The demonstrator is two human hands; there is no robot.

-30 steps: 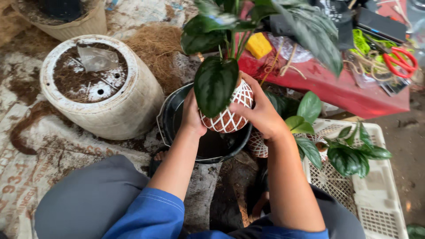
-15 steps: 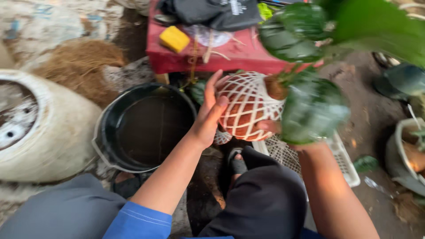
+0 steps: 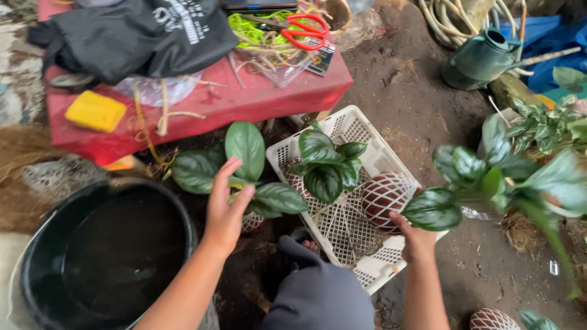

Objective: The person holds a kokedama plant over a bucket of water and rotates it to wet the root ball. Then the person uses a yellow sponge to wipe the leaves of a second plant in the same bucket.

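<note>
Resting against the net-wrapped root ball (image 3: 384, 194) near the right middle of the frame, the right hand (image 3: 417, 239) has its fingers curled on the ball's lower side, while the ball sits in the white plastic crate (image 3: 354, 131). The left hand (image 3: 226, 205) hangs open with fingers spread, holding nothing, just above a leafy plant (image 3: 244, 146) beside the black bucket (image 3: 104, 256) at lower left. A red table (image 3: 244, 101) fills the upper left.

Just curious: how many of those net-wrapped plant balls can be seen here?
3: one in the white crate by the right hand, one under the left hand, one bottom right. Leaves may hide more.
</note>
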